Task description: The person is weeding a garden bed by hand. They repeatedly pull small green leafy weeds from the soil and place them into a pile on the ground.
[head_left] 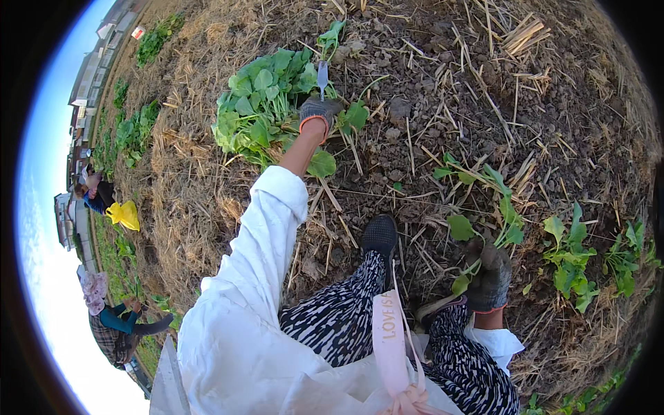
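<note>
My left hand, in a dark glove with an orange cuff, grips a small hand trowel. Its metal blade points away from me, towards a leafy seedling on the soil. Beside that hand lies a large heap of green leafy seedlings. Low on the right, my right hand, in a soiled dark glove, is down at the base of another seedling. Leaves spread around its fingers. Whether the fingers close on the stem is hidden.
A thin string runs across the straw-strewn soil near my shoe. More leafy plants stand at the right. To the left are a person in a flowered hat, another person and a yellow bag.
</note>
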Available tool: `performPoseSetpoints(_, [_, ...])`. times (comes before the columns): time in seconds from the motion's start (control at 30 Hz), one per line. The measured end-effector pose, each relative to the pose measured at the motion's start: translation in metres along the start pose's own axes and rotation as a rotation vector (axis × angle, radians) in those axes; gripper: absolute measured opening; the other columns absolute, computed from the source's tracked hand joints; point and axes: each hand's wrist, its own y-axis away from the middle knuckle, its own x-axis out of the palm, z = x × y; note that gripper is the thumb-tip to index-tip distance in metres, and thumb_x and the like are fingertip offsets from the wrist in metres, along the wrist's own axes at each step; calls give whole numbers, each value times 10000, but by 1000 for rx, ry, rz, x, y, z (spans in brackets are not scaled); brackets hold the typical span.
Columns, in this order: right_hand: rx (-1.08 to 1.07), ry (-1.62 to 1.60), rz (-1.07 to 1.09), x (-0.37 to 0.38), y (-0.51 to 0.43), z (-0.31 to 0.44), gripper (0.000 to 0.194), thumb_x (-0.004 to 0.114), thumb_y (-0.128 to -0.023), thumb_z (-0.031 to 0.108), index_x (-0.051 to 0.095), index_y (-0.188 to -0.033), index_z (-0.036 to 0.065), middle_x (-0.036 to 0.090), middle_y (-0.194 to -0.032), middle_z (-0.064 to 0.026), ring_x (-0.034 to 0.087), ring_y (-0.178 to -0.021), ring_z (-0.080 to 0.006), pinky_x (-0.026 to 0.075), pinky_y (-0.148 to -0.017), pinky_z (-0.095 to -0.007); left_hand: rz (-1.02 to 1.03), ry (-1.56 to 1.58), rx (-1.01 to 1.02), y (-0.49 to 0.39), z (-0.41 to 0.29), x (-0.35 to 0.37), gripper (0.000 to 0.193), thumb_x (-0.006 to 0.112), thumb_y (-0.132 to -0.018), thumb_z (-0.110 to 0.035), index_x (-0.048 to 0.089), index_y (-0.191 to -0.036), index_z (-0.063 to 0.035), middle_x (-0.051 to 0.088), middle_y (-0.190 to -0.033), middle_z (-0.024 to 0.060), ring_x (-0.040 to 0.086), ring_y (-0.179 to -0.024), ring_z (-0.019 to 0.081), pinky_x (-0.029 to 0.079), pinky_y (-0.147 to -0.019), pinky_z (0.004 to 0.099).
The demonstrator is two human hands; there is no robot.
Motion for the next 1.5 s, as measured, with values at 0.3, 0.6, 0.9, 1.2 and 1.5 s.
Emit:
performPoseSetpoints(0.3, [252,38,258,0,-15,-5,393,654,-720,71,494,-1075,14,575,-791,-29,462,-497,-46,318,-374,-150,842,-180,545,180,-121,48,455,723,-658,-348,599,-909,10,603,-741,149,571,-659,225,451,-606,349])
performPoseSetpoints(0.6, [-60,-348,15,-85,35,28,339,600,-718,-40,482,-1021,54,548,-846,-49,445,-501,-53,345,-382,-137,607,54,1150,234,-191,70,348,564,-812,-272,576,-1005,17,635,-866,163,619,-813,305,481,-698,382])
performPoseSetpoints(0.9, [-320,-230,-270,-168,59,26,296,617,-724,29,525,-1006,41,574,-861,-86,505,-586,-124,435,-476,-208,802,-1178,1586,282,-189,193,187,527,-769,-141,686,-811,-54,649,-794,157,632,-704,301,487,-560,436])
performPoseSetpoints(1.2, [-170,-517,-183,-177,21,48,305,614,-824,297,573,-899,5,572,-844,-92,508,-632,-156,432,-479,-236,1041,-1247,1618,265,-157,156,197,518,-788,-135,690,-851,-59,652,-801,149,629,-743,293,487,-549,424])
performPoseSetpoints(1.5, [-381,-72,54,-199,4,17,251,690,-693,21,557,-899,70,544,-833,-55,549,-730,-216,478,-668,-325,817,-1144,1586,275,-187,203,174,553,-721,-152,678,-777,-44,645,-749,149,629,-668,298,482,-524,400])
